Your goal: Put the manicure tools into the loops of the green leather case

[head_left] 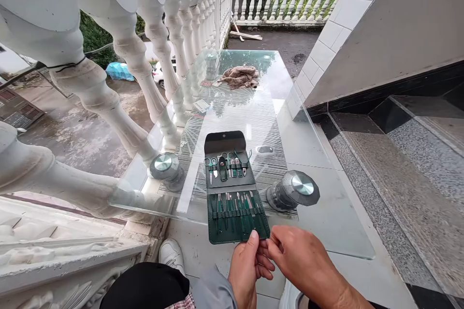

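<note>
A dark green manicure kit case [232, 188] lies unfolded on a glass table [326, 188]. Its upper panel holds scissors and clippers, its lower panel a row of several slim metal tools. My left hand [248, 265] and my right hand [302, 260] meet just below the case's near edge. Both are closed in a pinch, fingertips touching each other. Whatever sits between the fingers is too small to make out. The left thumb rests at the case's bottom right corner.
Two round metal table fittings [165, 164] [295, 188] flank the case. A brown cloth [239, 77] lies at the table's far end, a small card [201, 105] at the left edge. A white balustrade [137, 58] runs along the left; tiled steps [398, 164] rise at right.
</note>
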